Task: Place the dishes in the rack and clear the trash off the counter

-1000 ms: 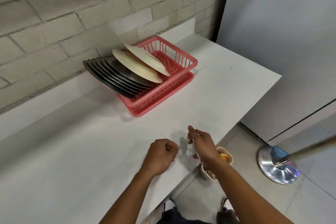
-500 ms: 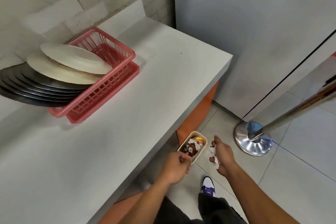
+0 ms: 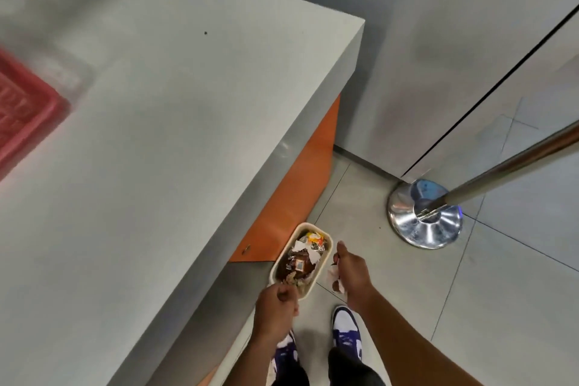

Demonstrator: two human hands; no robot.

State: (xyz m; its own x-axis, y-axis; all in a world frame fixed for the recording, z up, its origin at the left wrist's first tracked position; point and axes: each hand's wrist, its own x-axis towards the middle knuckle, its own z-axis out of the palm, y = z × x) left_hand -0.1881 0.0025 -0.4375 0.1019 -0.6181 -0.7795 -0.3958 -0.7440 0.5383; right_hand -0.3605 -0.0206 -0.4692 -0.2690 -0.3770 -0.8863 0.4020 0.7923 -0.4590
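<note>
A small beige trash bin (image 3: 316,279) stands on the floor against the counter's front, with wrappers and paper scraps inside. My right hand (image 3: 352,273) hangs just right of the bin and holds crumpled white paper (image 3: 333,276) in its curled fingers. My left hand (image 3: 275,307) is a closed fist at the bin's near rim; whether it holds anything is hidden. A blurred corner of the red dish rack (image 3: 22,116) shows at the far left on the grey counter (image 3: 156,135). The plates are out of view.
An orange panel (image 3: 300,197) covers the counter's front below its edge. A chrome stanchion base (image 3: 424,219) with its slanting pole stands on the tiled floor to the right. Grey wall panels rise behind. My purple-and-white shoes (image 3: 346,332) are below the hands.
The view has swung down and right, from the counter to the floor. Both hands left the counter and came down to the bin, the right one carrying the paper. The rack slid off left.
</note>
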